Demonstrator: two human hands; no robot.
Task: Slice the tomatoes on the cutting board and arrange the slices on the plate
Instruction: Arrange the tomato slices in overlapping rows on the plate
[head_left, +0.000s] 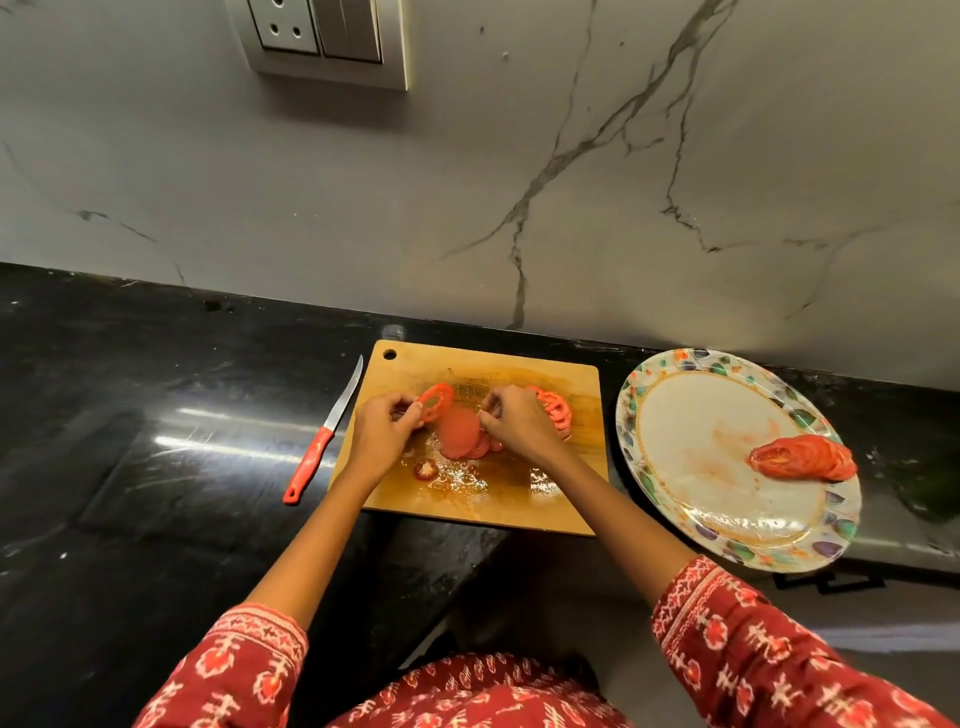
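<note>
A wooden cutting board (540, 499) lies on the black counter, wet with juice. My left hand (382, 434) pinches a tomato slice (437, 401) and holds it upright above the board. My right hand (514, 423) has its fingers curled over a fanned stack of slices (557, 410) behind it. More slices (460, 434) lie flat between my hands, and a small end piece (425, 470) sits near the front. The floral plate (675, 415) to the right carries a row of slices (805, 458). A red-handled knife (322, 441) rests left of the board.
A marble-patterned wall with a socket and switch plate (319, 39) rises right behind the board. The black counter (156, 441) stretches to the left. Something dark green (930, 493) lies right of the plate. The counter edge drops away below the board.
</note>
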